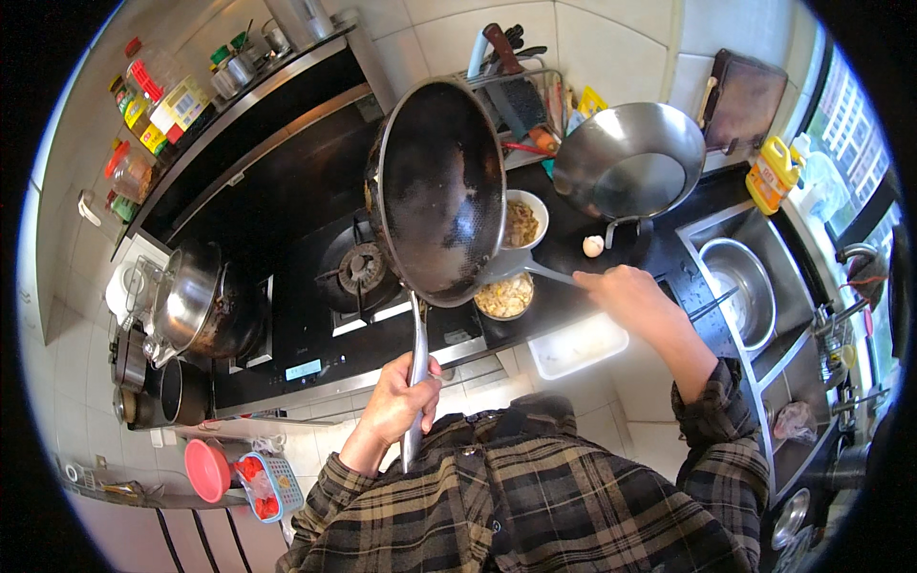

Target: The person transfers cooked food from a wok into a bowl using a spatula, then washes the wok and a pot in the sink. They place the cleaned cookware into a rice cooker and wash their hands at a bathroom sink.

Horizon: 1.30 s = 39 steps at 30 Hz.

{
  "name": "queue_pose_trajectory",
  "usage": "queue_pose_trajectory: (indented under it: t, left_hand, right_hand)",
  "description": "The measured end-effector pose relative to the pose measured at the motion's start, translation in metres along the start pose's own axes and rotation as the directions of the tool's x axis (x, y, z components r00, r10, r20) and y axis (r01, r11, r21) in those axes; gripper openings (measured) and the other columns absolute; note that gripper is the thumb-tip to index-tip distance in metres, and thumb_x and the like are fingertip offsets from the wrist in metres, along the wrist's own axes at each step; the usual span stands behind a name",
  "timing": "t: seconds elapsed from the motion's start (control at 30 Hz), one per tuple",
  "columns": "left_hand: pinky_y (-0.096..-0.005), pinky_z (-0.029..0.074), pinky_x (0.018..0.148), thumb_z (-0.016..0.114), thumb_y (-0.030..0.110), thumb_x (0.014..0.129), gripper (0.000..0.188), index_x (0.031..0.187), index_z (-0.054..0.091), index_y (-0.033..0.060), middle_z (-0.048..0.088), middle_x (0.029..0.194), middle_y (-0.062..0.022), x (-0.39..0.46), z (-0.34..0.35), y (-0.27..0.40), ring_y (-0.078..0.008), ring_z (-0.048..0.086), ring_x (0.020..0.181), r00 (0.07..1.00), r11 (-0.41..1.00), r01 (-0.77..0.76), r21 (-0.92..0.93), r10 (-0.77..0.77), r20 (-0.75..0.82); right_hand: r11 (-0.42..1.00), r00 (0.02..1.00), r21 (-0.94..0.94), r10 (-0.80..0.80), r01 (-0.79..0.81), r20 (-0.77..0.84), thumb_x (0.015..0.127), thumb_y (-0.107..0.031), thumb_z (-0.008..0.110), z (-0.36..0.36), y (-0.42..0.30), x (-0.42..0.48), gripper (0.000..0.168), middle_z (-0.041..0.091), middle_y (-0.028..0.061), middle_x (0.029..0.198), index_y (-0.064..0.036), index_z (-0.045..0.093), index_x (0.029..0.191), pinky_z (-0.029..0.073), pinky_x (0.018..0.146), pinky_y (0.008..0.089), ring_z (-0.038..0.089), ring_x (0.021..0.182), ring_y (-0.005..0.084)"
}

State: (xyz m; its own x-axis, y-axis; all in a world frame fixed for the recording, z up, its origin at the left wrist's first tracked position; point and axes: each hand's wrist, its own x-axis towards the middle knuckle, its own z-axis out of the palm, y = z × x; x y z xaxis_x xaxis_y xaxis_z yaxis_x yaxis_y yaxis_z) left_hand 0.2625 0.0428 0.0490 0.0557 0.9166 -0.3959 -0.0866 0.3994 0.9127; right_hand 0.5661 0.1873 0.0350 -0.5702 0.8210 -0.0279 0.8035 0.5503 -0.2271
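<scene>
My left hand grips the metal handle of a dark frying wok, which is tilted steeply to the right above the counter. In my right hand is the handle of a grey spatula, its blade at the wok's lower right rim. Just below that rim stands a bowl of pale, chopped-looking food, partly covered by the spatula. A white bowl with brownish food sits behind it, half hidden by the wok. The wok's inside looks bare apart from dark patches and worn spots.
A gas burner lies left of the wok, with stacked pots farther left. An eggshell and a large steel wok are at the right. Beyond are a sink with a steel basin and a knife rack at the back.
</scene>
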Motion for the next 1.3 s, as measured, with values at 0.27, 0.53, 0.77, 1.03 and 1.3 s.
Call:
queue_pose_trajectory:
  t: [0.27, 0.53, 0.77, 1.03, 1.3]
  left_hand:
    - [-0.0244, 0.036, 0.034, 0.051, -0.001, 0.080, 0.015, 0.094, 0.046, 0.0026, 0.046, 0.054, -0.0035, -0.003, -0.013, -0.004, -0.0127, 0.044, 0.036, 0.999, 0.998, -0.040, -0.042, 0.039, -0.031]
    - [-0.0248, 0.037, 0.035, 0.051, -0.001, 0.080, 0.014, 0.092, 0.045, 0.0025, 0.046, 0.054, -0.0037, -0.012, -0.025, -0.002, -0.0132, 0.045, 0.037, 1.000, 0.997, -0.021, -0.074, 0.022, 0.004]
    - [-0.0239, 0.037, 0.035, 0.052, -0.001, 0.080, 0.014, 0.093, 0.046, 0.0027, 0.046, 0.056, -0.0027, -0.018, -0.023, 0.001, -0.0123, 0.045, 0.037, 0.998, 0.993, 0.013, -0.121, -0.007, 0.055]
    - [-0.0260, 0.035, 0.034, 0.050, -0.002, 0.083, 0.012, 0.093, 0.047, 0.0047, 0.042, 0.054, -0.0018, -0.016, -0.028, 0.002, -0.0127, 0.043, 0.037, 0.999, 0.937, 0.028, -0.349, -0.020, 0.028]
    - [-0.0272, 0.033, 0.032, 0.049, 0.001, 0.084, 0.012, 0.094, 0.043, 0.0035, 0.041, 0.052, -0.0014, -0.057, -0.018, -0.010, -0.0124, 0.039, 0.034, 0.998, 0.785, -0.016, -0.620, 0.054, 0.042]
  right_hand:
    - [0.981, 0.988, 0.124, 0.155, -0.152, -0.012, 0.087, -0.014, 0.054, 0.038, 0.010, -0.033, 0.035, 0.061, 0.0189, 0.084, -0.013, 0.056, 0.122, 0.050, 0.071, 0.0435, 0.061, 0.079, 0.0356]
    - [0.993, 0.988, 0.104, 0.062, -0.048, -0.141, 0.087, -0.009, 0.050, 0.016, -0.024, -0.012, 0.037, 0.059, 0.0185, 0.082, -0.011, 0.054, 0.123, 0.050, 0.068, 0.0421, 0.061, 0.077, 0.0353]
    - [0.999, 0.998, 0.021, 0.047, -0.047, -0.033, 0.087, -0.009, 0.048, 0.012, -0.018, -0.013, 0.037, 0.060, 0.0188, 0.081, -0.011, 0.055, 0.123, 0.049, 0.068, 0.0431, 0.062, 0.077, 0.0338]
    - [0.910, 0.953, 0.415, 0.117, 0.010, -0.280, 0.084, -0.010, 0.059, 0.027, 0.010, -0.044, 0.037, 0.061, 0.0227, 0.083, -0.011, 0.057, 0.121, 0.048, 0.068, 0.0426, 0.060, 0.075, 0.0388]
    - [0.379, 0.988, 0.925, 0.146, -0.012, -0.047, 0.087, -0.002, 0.054, 0.041, 0.034, -0.071, 0.038, 0.053, -0.0019, 0.073, -0.002, 0.054, 0.125, 0.040, 0.057, 0.0210, 0.044, 0.064, 0.0048]
